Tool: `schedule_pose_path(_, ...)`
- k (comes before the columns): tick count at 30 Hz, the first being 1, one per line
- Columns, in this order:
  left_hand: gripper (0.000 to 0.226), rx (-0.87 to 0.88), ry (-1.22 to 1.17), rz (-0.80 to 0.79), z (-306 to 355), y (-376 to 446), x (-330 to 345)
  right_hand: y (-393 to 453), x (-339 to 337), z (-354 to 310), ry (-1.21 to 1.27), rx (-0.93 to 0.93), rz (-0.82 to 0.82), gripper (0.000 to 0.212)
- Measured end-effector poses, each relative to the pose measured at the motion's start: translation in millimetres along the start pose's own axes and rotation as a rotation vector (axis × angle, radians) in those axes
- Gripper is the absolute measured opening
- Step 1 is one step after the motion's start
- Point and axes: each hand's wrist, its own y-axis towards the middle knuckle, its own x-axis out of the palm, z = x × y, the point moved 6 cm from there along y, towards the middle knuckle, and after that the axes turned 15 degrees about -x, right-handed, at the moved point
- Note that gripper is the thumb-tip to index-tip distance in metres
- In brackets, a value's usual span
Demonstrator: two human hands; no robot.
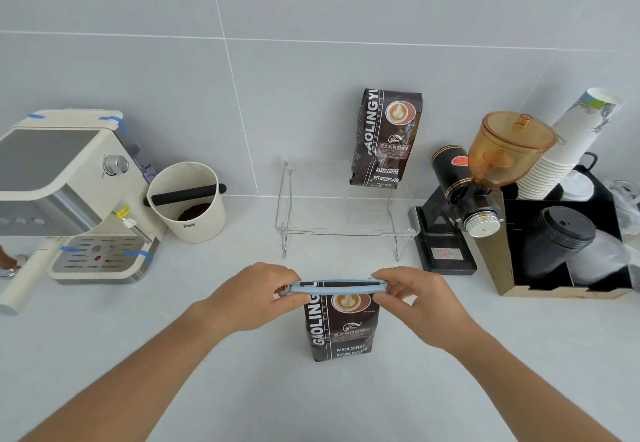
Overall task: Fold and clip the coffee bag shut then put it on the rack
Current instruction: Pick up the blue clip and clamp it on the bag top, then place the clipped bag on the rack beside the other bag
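Note:
A dark brown coffee bag (341,329) stands upright on the white counter in front of me. A long light-blue clip (337,287) lies across its folded top. My left hand (258,294) pinches the clip's left end and my right hand (420,298) pinches its right end. Behind the bag stands a clear acrylic rack (346,213) on thin legs. A second, identical coffee bag (384,138) stands on the rack's right side and leans against the wall.
A cream espresso machine (72,195) and a cream knock box (188,201) stand at the left. A black grinder with an amber hopper (485,182), stacked paper cups (568,147) and a black box of lids (561,244) crowd the right.

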Motion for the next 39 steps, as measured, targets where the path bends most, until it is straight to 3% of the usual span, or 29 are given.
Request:
schedule_pose_path(4,0.007,-0.210,-0.524,0.003,-8.3,-9.1,18.7,-10.5,8.0,18.1,0.119,0.159,0.075,0.046)
schedule_pose_path(7,0.019,-0.361,-0.889,0.001,-13.1,-16.4,43.8,-20.2,18.4,32.2,0.179,0.272,0.080,0.040)
schedule_pose_path(11,0.034,-0.436,-1.140,0.052,-17.5,-25.6,69.7,-33.7,39.6,40.5,0.277,0.321,0.036,0.035)
schedule_pose_path(19,0.038,-0.502,-1.187,0.103,-20.4,-44.5,116.3,-49.0,58.3,54.6,0.288,0.376,0.113,0.030)
schedule_pose_path(28,0.029,-0.466,-1.112,0.203,-11.4,-44.8,109.4,-49.0,58.4,44.4,0.280,0.330,0.127,0.031)
schedule_pose_path(32,0.027,-0.464,-1.129,0.261,-10.5,-35.4,90.6,-31.7,48.9,35.5,0.279,0.313,0.148,0.028)
schedule_pose_path(34,0.027,-0.359,-1.118,0.387,-11.5,-12.7,34.0,20.7,27.6,13.7,0.286,0.196,0.181,0.028)
schedule_pose_path(39,0.030,-0.248,-1.123,0.426,5.6,-7.1,-8.2,47.1,3.6,-13.1,0.296,0.111,0.189,0.029)
